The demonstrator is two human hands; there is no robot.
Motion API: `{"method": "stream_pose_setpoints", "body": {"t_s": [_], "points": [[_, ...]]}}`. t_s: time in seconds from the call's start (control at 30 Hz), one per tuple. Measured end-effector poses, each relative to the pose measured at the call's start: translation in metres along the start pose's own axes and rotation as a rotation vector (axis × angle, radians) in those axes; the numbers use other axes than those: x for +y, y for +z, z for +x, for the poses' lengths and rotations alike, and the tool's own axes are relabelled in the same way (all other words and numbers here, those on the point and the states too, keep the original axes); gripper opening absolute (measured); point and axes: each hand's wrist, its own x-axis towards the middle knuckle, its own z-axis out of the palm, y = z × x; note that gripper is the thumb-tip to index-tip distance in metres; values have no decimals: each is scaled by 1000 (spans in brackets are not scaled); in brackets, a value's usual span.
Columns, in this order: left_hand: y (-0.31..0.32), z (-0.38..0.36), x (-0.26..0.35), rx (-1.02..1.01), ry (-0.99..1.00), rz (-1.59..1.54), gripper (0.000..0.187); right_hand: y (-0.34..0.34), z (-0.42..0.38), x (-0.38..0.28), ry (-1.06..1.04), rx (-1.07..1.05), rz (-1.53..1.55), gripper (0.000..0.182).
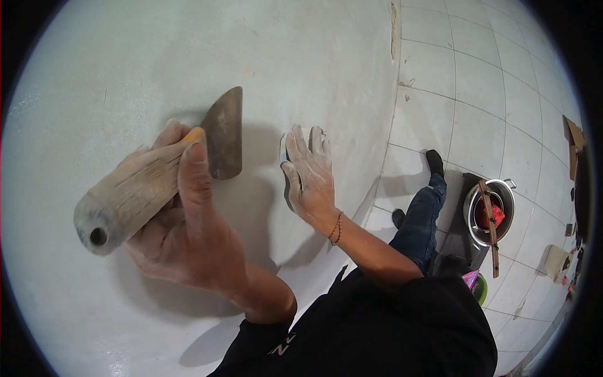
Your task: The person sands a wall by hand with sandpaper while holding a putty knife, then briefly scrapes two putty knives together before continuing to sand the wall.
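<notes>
My left hand [195, 239] is closed around the thick worn handle of a scraper [225, 135], in front of a pale, smooth wall [207, 44]. The thumb lies along the handle, and the wide metal blade points up and to the right. Against the wall, further right, my right hand [309, 176] presses a pale flat pad [284, 147], with the thumb at its left side and the fingers laid over it. The hand covers most of the pad. Whitish dust coats both hands.
White floor tiles [480, 81] meet the wall on the right. A dark bench [451, 217] bears a metal pot [509, 213] with a wooden stick [489, 220] across it and something red inside. Near it are a green container [481, 290] and my legs. Cardboard [573, 139] lies far right.
</notes>
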Motion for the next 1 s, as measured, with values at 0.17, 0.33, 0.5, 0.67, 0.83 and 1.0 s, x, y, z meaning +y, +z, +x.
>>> {"method": "stream_pose_setpoints", "body": {"t_s": [0.17,0.33,0.5,0.67,0.83,1.0], "points": [[11,-6,1,-5,-32,16,30,-4,21,1,31,-27,-56,49],[10,-5,-3,-25,-16,84,31,-4,18,9,-45,2,-112,44],[12,-6,-3,-9,-92,22,29,-5,8,3,36,-29,-77,44],[13,-7,-6,-16,-98,67,29,0,29,13,-8,29,-1,43],[18,-8,-8,-22,-56,40,29,0,-4,10,-2,-47,-117,39],[16,-7,-6,-54,-24,105,27,1,29,16,25,37,-37,50]]}}
